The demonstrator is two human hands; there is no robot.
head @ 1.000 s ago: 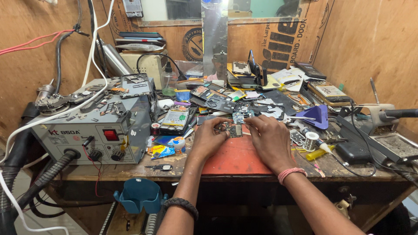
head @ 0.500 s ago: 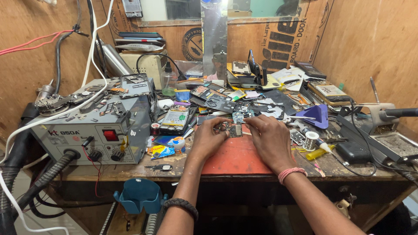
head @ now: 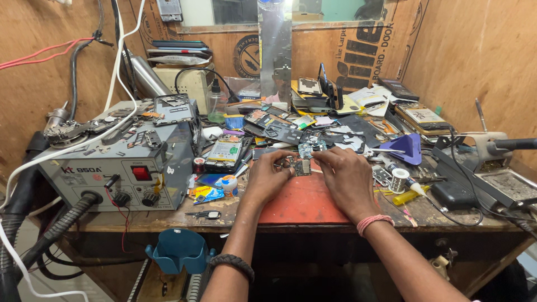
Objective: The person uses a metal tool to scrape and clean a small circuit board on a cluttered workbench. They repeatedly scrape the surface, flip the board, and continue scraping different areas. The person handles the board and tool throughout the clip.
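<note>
Both hands meet over a small circuit board [head: 296, 165] at the back edge of a red work mat [head: 305, 204] on the cluttered wooden bench [head: 168, 219]: the left hand [head: 268, 178] pinches the board's left end with curled fingertips, and the right hand [head: 345, 176] grips its right end, fingers bent down onto it. A grey rework station [head: 120, 168] stands well to the left, a solder spool [head: 399, 180] lies just right of the right hand, and a phone [head: 225, 152] rests behind the left hand.
</note>
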